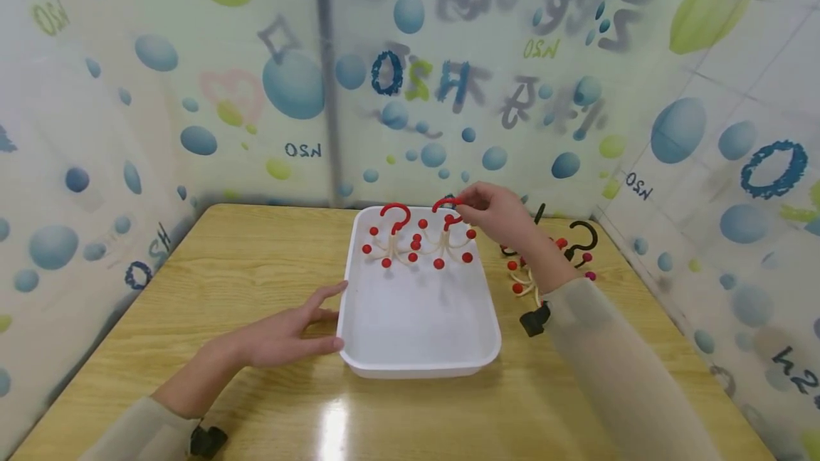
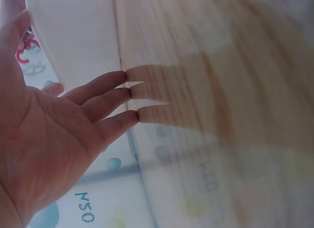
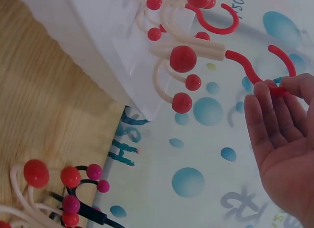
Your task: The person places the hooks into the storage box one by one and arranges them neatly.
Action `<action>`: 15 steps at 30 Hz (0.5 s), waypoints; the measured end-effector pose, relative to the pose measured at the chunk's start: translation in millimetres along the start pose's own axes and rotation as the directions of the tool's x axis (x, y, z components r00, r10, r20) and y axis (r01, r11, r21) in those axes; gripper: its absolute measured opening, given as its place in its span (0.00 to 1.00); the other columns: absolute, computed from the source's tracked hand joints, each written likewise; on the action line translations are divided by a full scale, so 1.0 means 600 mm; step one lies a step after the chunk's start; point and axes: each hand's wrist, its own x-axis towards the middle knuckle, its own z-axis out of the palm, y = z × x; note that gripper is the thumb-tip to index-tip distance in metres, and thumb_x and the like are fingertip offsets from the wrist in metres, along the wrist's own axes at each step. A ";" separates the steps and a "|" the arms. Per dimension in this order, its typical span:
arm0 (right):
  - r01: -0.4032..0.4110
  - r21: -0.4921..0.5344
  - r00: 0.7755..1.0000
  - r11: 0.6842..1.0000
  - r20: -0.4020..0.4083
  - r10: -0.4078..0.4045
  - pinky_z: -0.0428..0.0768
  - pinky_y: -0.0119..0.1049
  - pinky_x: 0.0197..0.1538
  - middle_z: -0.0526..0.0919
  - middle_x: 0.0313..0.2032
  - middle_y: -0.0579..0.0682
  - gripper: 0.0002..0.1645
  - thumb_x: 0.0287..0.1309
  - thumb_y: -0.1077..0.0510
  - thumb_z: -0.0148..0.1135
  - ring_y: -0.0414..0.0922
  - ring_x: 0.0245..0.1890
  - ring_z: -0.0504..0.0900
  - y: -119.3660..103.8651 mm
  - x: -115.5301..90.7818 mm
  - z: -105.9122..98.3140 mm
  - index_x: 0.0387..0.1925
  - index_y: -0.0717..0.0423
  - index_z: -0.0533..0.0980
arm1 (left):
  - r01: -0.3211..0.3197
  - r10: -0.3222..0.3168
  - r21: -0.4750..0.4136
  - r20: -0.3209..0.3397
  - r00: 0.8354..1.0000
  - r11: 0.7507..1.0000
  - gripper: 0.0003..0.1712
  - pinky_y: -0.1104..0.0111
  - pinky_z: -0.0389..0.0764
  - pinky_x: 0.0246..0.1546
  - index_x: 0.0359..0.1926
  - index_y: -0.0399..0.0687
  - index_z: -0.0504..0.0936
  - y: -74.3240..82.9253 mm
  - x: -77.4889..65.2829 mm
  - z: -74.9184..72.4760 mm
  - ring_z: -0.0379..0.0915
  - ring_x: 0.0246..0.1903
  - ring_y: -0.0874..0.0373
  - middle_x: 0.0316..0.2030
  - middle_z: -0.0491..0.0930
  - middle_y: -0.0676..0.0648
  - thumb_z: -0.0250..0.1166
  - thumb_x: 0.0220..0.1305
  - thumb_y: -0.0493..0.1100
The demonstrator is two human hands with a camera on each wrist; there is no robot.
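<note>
My right hand (image 1: 496,210) pinches the red hook of a hook hanger (image 3: 211,49) with cream prongs tipped by red balls. It is over the far end of a white tray (image 1: 416,326); whether its prongs touch the tray floor I cannot tell. Close on its left, a matching red-hooked hanger (image 1: 393,244) is in the tray with its hook up. My left hand (image 1: 288,333) is at the tray's left side, thumb tip at the rim and fingers extended. In the left wrist view, the palm of that left hand (image 2: 54,135) holds nothing.
Right of the tray, more hangers lie in a cluster, partly hidden by my right forearm: a black hook (image 1: 584,233) with magenta balls and cream prongs (image 1: 524,279) with red balls. Patterned sheeting (image 1: 256,162) borders the wooden table (image 1: 269,255) at the back and sides.
</note>
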 end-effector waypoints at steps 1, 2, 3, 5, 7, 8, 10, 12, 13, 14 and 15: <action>-0.006 -0.001 1.000 1.000 -0.004 0.006 0.84 0.42 0.49 0.85 0.46 0.49 0.14 0.71 0.49 0.62 0.49 0.44 0.84 0.000 0.006 0.003 0.53 0.48 0.79 | -0.004 0.004 0.000 -0.001 1.000 1.000 0.50 0.39 0.64 0.68 0.81 0.69 0.41 0.000 0.000 0.000 0.64 0.72 0.41 0.69 0.73 0.45 0.61 0.69 0.66; -0.011 0.001 1.000 1.000 -0.006 0.011 0.84 0.43 0.50 0.85 0.47 0.50 0.14 0.71 0.50 0.62 0.48 0.44 0.84 0.001 0.012 0.005 0.53 0.49 0.79 | -0.009 0.009 -0.001 -0.001 1.000 1.000 0.50 0.39 0.64 0.68 0.81 0.68 0.41 0.000 0.000 0.000 0.64 0.72 0.41 0.69 0.73 0.45 0.61 0.70 0.66; -0.016 0.002 1.000 1.000 -0.007 0.016 0.84 0.43 0.50 0.85 0.47 0.50 0.14 0.71 0.50 0.62 0.49 0.44 0.84 0.001 0.017 0.008 0.53 0.50 0.79 | -0.013 0.013 -0.001 0.000 1.000 1.000 0.50 0.39 0.63 0.68 0.81 0.68 0.41 0.001 0.000 0.000 0.64 0.72 0.41 0.69 0.73 0.45 0.61 0.70 0.66; -0.029 0.006 0.999 1.000 -0.013 0.029 0.85 0.43 0.50 0.85 0.47 0.51 0.14 0.71 0.50 0.62 0.50 0.44 0.84 0.004 0.028 0.013 0.53 0.50 0.79 | -0.016 0.016 0.000 0.000 1.000 1.000 0.50 0.40 0.64 0.68 0.81 0.68 0.41 0.001 -0.001 -0.001 0.64 0.72 0.42 0.69 0.73 0.46 0.61 0.70 0.66; -0.040 0.014 0.999 0.999 -0.006 0.040 0.85 0.43 0.50 0.85 0.47 0.53 0.14 0.71 0.51 0.62 0.53 0.45 0.85 0.009 0.038 0.018 0.53 0.51 0.78 | -0.015 0.015 0.002 0.000 1.000 1.000 0.51 0.40 0.63 0.68 0.81 0.68 0.41 0.000 -0.001 -0.001 0.64 0.72 0.42 0.69 0.73 0.46 0.61 0.70 0.66; -0.045 0.019 0.999 0.999 -0.003 0.045 0.84 0.43 0.51 0.85 0.47 0.54 0.14 0.71 0.51 0.62 0.54 0.46 0.85 0.012 0.043 0.021 0.53 0.51 0.78 | -0.012 0.012 0.003 0.001 1.000 1.000 0.51 0.40 0.63 0.68 0.81 0.68 0.41 0.000 -0.001 -0.001 0.64 0.72 0.42 0.69 0.73 0.46 0.61 0.70 0.66; -0.058 0.025 0.998 0.998 0.000 0.058 0.84 0.44 0.51 0.84 0.48 0.55 0.14 0.71 0.51 0.62 0.56 0.47 0.84 0.019 0.053 0.028 0.53 0.51 0.78 | -0.006 0.006 0.005 0.003 1.000 1.000 0.51 0.39 0.63 0.68 0.81 0.68 0.40 -0.001 -0.002 -0.001 0.64 0.72 0.42 0.69 0.73 0.46 0.61 0.69 0.66; -0.067 0.032 0.998 0.997 0.004 0.067 0.84 0.46 0.53 0.84 0.49 0.56 0.14 0.72 0.51 0.61 0.57 0.48 0.84 0.027 0.062 0.035 0.53 0.52 0.78 | -0.002 0.002 0.006 0.006 1.000 1.000 0.51 0.39 0.63 0.68 0.81 0.68 0.40 -0.001 -0.001 -0.001 0.64 0.72 0.42 0.70 0.73 0.46 0.61 0.69 0.67; -0.074 0.032 0.997 0.997 0.005 0.074 0.84 0.46 0.54 0.84 0.49 0.55 0.14 0.72 0.51 0.61 0.56 0.47 0.84 0.030 0.066 0.038 0.54 0.52 0.78 | 0.000 0.000 0.008 0.006 1.000 1.000 0.51 0.39 0.63 0.69 0.81 0.68 0.41 -0.001 -0.001 -0.001 0.64 0.72 0.42 0.70 0.73 0.46 0.61 0.69 0.67; -0.085 0.032 0.996 0.996 0.006 0.085 0.84 0.46 0.54 0.84 0.48 0.55 0.14 0.72 0.51 0.61 0.56 0.47 0.84 0.033 0.069 0.041 0.54 0.52 0.78 | 0.001 -0.001 0.009 0.006 1.000 1.000 0.51 0.39 0.63 0.69 0.81 0.68 0.41 -0.001 -0.001 -0.001 0.63 0.72 0.42 0.70 0.73 0.46 0.61 0.69 0.67; -0.096 0.036 0.995 0.995 0.011 0.096 0.84 0.47 0.54 0.84 0.49 0.55 0.14 0.72 0.52 0.61 0.55 0.47 0.84 0.036 0.073 0.044 0.54 0.52 0.78 | 0.001 -0.001 0.009 0.006 1.000 1.000 0.51 0.39 0.63 0.69 0.81 0.68 0.41 -0.001 -0.001 -0.001 0.63 0.72 0.42 0.70 0.73 0.46 0.61 0.69 0.67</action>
